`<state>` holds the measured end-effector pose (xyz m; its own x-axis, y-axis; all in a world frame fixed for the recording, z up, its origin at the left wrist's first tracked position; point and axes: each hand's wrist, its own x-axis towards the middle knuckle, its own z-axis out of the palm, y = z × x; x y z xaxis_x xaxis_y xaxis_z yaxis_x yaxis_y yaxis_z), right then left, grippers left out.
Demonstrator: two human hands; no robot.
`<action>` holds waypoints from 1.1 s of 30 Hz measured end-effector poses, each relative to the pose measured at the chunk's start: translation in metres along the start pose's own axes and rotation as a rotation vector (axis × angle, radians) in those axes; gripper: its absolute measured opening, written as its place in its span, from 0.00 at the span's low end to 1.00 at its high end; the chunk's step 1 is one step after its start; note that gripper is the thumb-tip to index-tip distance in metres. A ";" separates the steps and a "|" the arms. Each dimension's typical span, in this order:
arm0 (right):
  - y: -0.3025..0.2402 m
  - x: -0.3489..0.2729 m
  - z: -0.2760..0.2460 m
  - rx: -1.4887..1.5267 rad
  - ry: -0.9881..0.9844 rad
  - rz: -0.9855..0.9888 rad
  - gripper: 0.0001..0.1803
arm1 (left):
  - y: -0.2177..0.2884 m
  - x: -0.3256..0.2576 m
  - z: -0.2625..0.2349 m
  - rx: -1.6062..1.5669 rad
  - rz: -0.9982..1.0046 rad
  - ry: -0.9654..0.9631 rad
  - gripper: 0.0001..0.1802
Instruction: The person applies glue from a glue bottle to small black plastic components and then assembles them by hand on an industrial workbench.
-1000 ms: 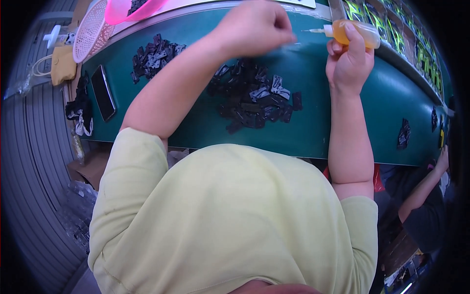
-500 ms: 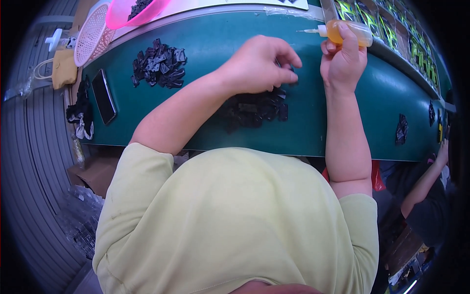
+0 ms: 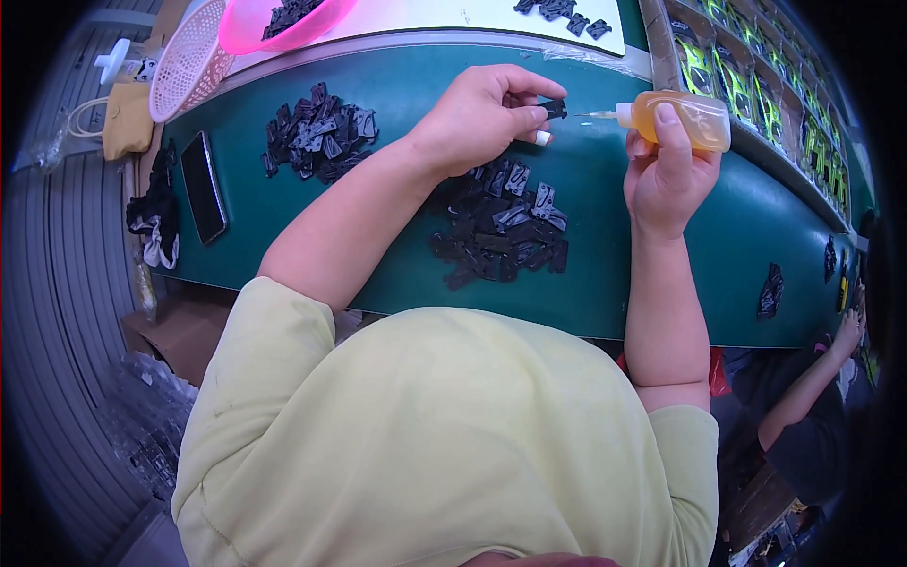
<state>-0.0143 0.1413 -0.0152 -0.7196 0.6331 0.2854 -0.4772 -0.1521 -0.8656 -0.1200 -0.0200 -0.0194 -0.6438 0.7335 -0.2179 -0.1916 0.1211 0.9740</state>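
Observation:
My left hand [image 3: 491, 118] pinches a small black plastic part [image 3: 556, 109] between thumb and fingers; one finger has a white wrap at its tip. In my right hand [image 3: 669, 175] is a squeeze bottle [image 3: 694, 121] of amber liquid, lying sideways. Its thin needle tip points left at the black part, with a small gap between them. Below my left hand spreads a pile of black plastic parts [image 3: 505, 231] on the green table [image 3: 416, 283]. Another heap of black parts [image 3: 316, 132] lies left of my left forearm.
A pink bowl [image 3: 326, 26] with black parts stands at the back left, beside a pale perforated basket [image 3: 184, 71]. A phone [image 3: 202, 187] lies near the left edge. More parts rest on a white board [image 3: 453, 15]. Compartmented boxes [image 3: 746, 94] line the right; a co-worker's arm [image 3: 812, 383] shows far right.
A black part now shows in my left hand's fingertips. The bottle's tip sits closer to that hand, and the whole scene has shifted slightly downward in view.

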 end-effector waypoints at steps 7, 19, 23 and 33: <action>0.001 -0.002 0.000 -0.090 -0.016 -0.050 0.08 | 0.004 -0.002 0.005 -0.009 -0.039 -0.034 0.16; 0.009 -0.002 -0.003 -0.270 -0.124 -0.123 0.16 | 0.004 -0.003 0.004 -0.040 -0.059 -0.081 0.16; 0.010 -0.001 -0.004 -0.259 -0.129 -0.140 0.16 | 0.004 -0.004 0.004 -0.048 -0.058 -0.078 0.16; 0.012 0.000 0.000 -0.263 -0.108 -0.151 0.14 | 0.005 -0.004 0.005 -0.026 -0.046 -0.089 0.16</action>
<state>-0.0203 0.1394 -0.0256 -0.7067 0.5473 0.4483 -0.4458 0.1475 -0.8829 -0.1146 -0.0195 -0.0130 -0.5656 0.7843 -0.2549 -0.2391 0.1399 0.9609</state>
